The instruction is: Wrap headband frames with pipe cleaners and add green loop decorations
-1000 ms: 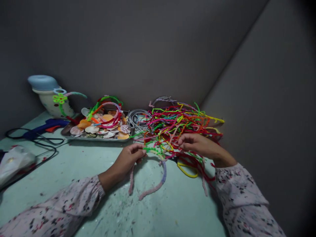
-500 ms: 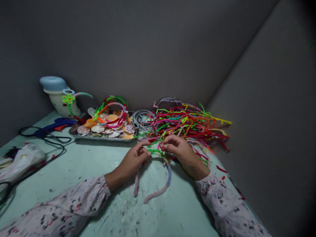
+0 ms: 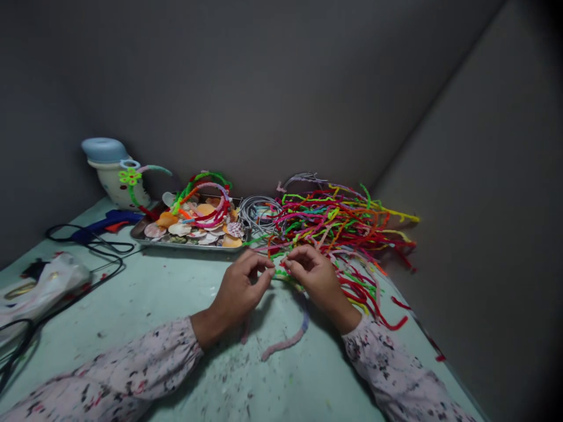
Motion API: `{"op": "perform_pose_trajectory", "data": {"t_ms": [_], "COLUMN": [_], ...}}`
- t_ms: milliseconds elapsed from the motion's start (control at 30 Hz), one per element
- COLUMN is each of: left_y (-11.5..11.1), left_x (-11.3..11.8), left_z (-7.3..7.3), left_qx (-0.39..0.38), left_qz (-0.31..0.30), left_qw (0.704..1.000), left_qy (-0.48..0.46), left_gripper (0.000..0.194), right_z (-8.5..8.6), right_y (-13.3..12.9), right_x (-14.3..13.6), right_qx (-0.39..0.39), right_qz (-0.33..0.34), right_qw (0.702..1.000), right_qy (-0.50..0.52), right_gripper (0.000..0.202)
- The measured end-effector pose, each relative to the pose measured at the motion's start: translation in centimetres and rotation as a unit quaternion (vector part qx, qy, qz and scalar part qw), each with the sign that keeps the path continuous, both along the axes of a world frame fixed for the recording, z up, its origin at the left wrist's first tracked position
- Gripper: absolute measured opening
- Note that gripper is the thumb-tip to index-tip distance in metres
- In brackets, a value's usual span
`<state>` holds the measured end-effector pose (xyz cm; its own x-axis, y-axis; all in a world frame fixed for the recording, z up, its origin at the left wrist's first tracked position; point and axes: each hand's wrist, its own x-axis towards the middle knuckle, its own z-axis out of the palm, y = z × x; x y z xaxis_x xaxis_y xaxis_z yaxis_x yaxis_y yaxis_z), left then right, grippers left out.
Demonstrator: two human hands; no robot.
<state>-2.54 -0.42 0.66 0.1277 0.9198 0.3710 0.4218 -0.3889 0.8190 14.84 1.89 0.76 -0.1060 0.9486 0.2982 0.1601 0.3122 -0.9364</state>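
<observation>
A headband wrapped in fuzzy pipe cleaner (image 3: 304,319), pink and lilac at its lower end, curves over the table between my hands, with green fuzzy loops at its top. My left hand (image 3: 244,284) pinches the green part with thumb and forefinger. Close beside it, my right hand (image 3: 314,275) has its thumb and forefinger together on a small red piece (image 3: 284,264) at the green loops. The fingers partly hide both pieces. Behind my hands spreads a large pile of coloured pipe cleaners (image 3: 334,217).
A metal tray (image 3: 189,246) holds shells and finished-looking coloured bands. Grey wire hoops (image 3: 259,217) lie beside it. Farther left are a blue-lidded container (image 3: 118,181), a blue tool (image 3: 103,225) with black cord and a plastic bag (image 3: 64,278). Grey walls enclose the table (image 3: 176,293).
My left hand has turned and come closer to my right, its thumb now nearer the forefinger. My right hand has shifted slightly left, uncovering red strands beside it. The view has moved a little.
</observation>
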Motion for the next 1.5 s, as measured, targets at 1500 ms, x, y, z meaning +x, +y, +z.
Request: {"op": "perform_pose_trajectory", "data": {"t_ms": [1500], "left_y": [0.4], "left_x": [-0.4], "left_z": [0.2], "left_qx": [-0.131], "left_qz": [-0.016], "left_qw": [0.977], "left_qy": [-0.168], "left_gripper": [0.014], "right_z": [-0.2], "right_y": [-1.4], "right_x": [-0.1], "right_qx": [0.303], "right_qz": [-0.067], "right_qw": [0.921], "right_qy": [-0.238], "right_gripper": [0.015]}}
